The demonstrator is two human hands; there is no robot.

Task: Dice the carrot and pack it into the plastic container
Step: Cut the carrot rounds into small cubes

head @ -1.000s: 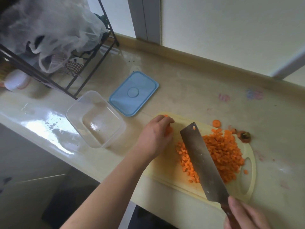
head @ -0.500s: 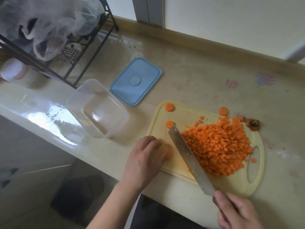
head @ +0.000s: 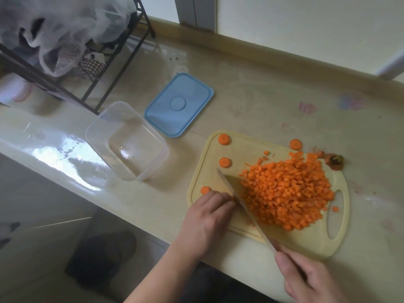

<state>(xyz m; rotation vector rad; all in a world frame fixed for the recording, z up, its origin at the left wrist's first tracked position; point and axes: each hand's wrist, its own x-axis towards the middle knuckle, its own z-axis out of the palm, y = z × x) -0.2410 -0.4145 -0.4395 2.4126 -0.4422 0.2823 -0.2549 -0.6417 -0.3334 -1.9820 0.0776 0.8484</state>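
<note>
The left hand (head: 209, 212) sits at the board's (head: 238, 147) near-left corner, fingers curled on a carrot bit against the knife (head: 238, 200). The right hand (head: 306, 278) grips its handle. The dice (head: 288, 191) lie right of the blade; 4 slices remain; the tub (head: 126, 141) stands empty, left of the board.

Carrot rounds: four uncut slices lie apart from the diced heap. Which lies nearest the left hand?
The carrot round at the cutting board's near-left edge, just beyond the left hand; the other three lie farther back.
</note>
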